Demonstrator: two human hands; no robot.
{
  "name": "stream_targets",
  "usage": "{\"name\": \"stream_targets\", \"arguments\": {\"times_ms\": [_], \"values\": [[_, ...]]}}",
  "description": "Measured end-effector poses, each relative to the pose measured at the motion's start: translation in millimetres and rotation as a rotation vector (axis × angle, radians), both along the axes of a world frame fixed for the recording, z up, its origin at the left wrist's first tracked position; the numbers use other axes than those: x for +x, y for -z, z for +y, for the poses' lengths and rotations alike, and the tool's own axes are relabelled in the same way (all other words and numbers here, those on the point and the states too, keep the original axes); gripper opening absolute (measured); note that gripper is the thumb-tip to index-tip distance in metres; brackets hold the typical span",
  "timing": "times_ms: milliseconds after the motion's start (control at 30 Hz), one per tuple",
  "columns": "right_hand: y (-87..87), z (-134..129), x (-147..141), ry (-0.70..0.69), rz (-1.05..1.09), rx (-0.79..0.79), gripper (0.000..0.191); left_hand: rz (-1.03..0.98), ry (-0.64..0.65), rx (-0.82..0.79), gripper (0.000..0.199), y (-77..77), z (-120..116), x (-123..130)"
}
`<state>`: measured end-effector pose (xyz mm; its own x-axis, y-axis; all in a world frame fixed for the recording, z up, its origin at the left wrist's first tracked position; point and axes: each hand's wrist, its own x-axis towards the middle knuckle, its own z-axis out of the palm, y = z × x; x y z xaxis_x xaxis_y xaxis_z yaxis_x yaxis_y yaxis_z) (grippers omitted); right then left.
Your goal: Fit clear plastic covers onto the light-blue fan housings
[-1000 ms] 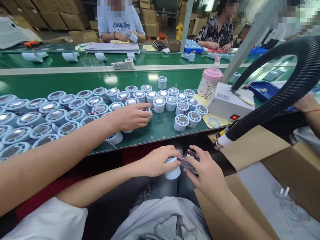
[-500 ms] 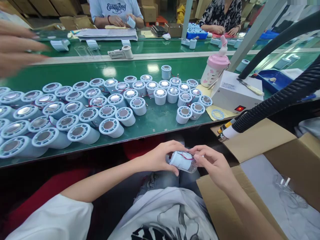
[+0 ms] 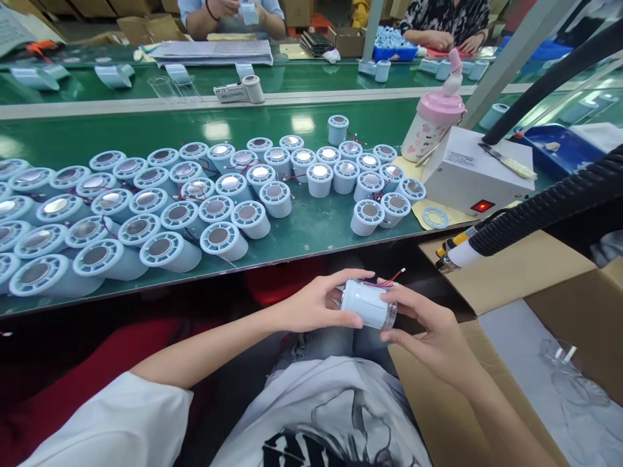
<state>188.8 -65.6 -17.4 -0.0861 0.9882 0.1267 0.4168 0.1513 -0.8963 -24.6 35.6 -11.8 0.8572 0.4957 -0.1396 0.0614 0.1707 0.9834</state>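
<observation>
Above my lap, both hands hold one light-blue cylinder (image 3: 365,303) lying on its side. My left hand (image 3: 318,303) grips its left end between thumb and fingers. Around the right end, where a clear plastic cover (image 3: 390,316) shows, my right hand (image 3: 423,318) has its fingers and thumb. Thin red and dark wires (image 3: 388,283) with a small white connector stick up from the top side of the cylinder. Rows of similar blue cylinders (image 3: 224,241) with round metallic centres stand on the green table (image 3: 302,243) beyond my hands.
On the table's right are a pink-lidded cup (image 3: 431,126), a grey box (image 3: 479,172) with a red switch, and a blue ring (image 3: 435,218). A black hose (image 3: 549,211) hangs over an open carton (image 3: 525,272) holding clear plastic parts. Two people sit across.
The cylinder has turned in my hands, and its wires now stick up. My right fingers have moved from the wires to around the clear end. The blurred hand at upper left is gone.
</observation>
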Motion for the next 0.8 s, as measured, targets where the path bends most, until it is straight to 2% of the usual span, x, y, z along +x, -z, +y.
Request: {"name": "stream_targets", "arguments": {"times_ms": [133, 300, 500, 800], "values": [[-2.6, 1.5, 0.2, -0.027, 0.144, -0.11, 0.04, -0.032, 0.037, 0.136, 0.073, -4.2, 2.8, -3.5], [-8.7, 1.6, -1.0, 0.002, 0.248, -0.2, 0.041, -0.054, 0.041, 0.241, 0.073, -8.3, 4.1, -4.3], [-8.7, 0.7, -0.8, -0.025, 0.407, -0.342, 0.044, -0.074, 0.039, 0.289, 0.07, -10.8, 2.4, -5.1], [-7.3, 2.1, -2.8, -0.031, 0.577, -0.459, 0.044, -0.111, 0.039, 0.346, 0.071, -10.9, 1.3, -6.4]]}}
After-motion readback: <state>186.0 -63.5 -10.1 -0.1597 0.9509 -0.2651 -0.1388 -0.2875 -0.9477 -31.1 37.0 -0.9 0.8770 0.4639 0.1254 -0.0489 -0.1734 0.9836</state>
